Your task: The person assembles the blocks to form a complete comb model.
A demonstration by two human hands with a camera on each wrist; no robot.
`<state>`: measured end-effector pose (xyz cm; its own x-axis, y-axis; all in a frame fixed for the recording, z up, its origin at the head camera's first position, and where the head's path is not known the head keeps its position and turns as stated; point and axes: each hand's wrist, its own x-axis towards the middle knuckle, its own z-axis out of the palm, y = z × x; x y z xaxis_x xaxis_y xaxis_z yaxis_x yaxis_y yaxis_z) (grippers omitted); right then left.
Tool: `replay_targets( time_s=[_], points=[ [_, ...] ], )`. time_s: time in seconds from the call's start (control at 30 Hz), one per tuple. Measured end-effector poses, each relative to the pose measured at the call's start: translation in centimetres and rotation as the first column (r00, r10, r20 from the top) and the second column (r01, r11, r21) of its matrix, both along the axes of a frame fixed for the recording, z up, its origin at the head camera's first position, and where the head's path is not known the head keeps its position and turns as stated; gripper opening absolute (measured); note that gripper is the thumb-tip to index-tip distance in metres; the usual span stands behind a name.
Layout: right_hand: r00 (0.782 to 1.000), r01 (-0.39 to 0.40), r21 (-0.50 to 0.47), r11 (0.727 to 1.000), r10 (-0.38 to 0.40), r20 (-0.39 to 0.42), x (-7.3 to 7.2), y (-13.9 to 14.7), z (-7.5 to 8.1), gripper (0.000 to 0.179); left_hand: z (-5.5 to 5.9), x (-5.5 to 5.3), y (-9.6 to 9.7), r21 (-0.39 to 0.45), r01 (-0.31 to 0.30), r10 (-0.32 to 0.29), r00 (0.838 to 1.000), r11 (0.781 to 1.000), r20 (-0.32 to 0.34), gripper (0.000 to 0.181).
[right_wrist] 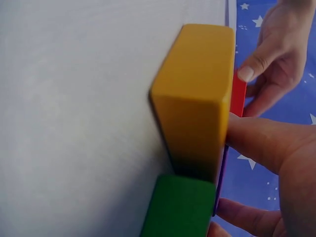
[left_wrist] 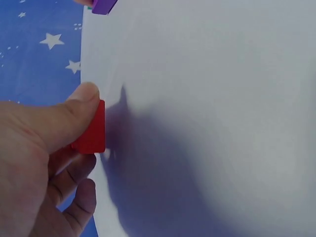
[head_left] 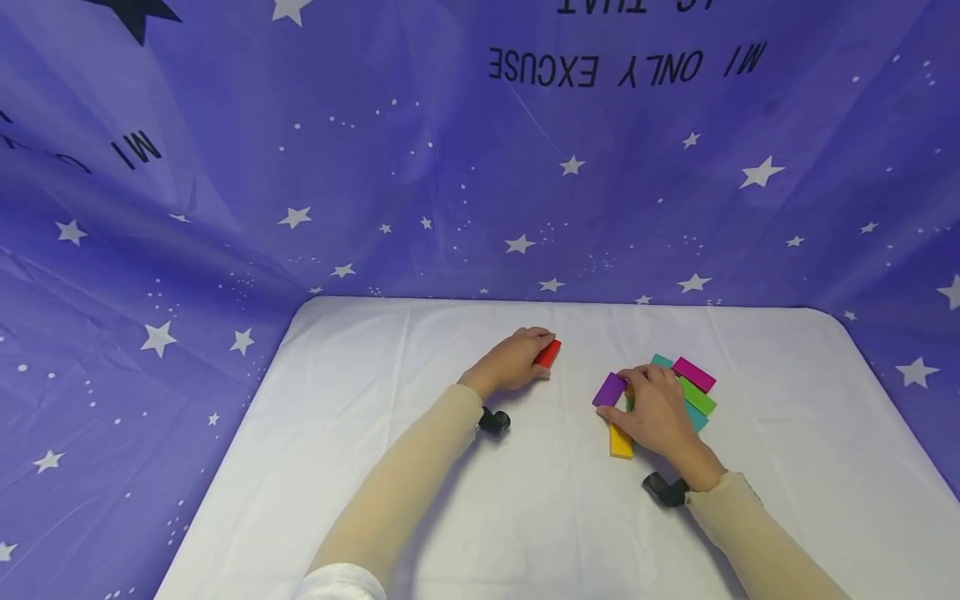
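Observation:
My left hand (head_left: 510,363) pinches a small red block (head_left: 548,354) between thumb and fingers, left of the other blocks. Seen from the left wrist, the red block (left_wrist: 93,131) has its far end past the thumb tip. Farther right, my right hand (head_left: 662,414) holds a purple block (head_left: 610,390) between thumb and fingers. Just beneath that hand lies a yellow block (head_left: 621,442), partly covered by it. In the right wrist view the yellow block (right_wrist: 195,94) looms close to the camera, with a dark green block (right_wrist: 180,205) beside it and only a sliver of purple showing.
Beyond the right hand lie a magenta block (head_left: 694,375), a lime green block (head_left: 698,397) and teal blocks (head_left: 697,418), partly hidden by the hand. A white cloth covers the table (head_left: 375,350). Purple star-printed fabric (head_left: 450,167) hangs behind it and at the sides.

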<state>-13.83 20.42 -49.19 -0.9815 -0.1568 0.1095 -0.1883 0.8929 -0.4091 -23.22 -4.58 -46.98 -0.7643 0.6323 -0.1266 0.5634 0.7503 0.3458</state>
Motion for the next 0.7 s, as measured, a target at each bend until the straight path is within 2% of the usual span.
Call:
replay_targets(
  time_s=[0.33,0.5,0.7],
  points=[
    [1.0,-0.014,-0.027,1.0,0.014,-0.027,-0.1,0.4,-0.1,0.07,-0.8,0.6,-2.1,0.064,-0.134,0.135,0.991,0.989,-0.014,0.069],
    [0.999,-0.017,-0.036,0.999,0.015,-0.044,-0.4,0.4,-0.1,0.069,-1.1,1.0,-2.6,0.079,-0.201,0.203,0.979,0.976,-0.015,0.068],
    [0.998,-0.022,-0.043,0.999,0.02,-0.055,-0.7,0.5,-0.2,0.068,-1.5,1.3,-3.1,0.139,-0.266,0.27,0.963,0.954,-0.013,0.066]
  ],
)
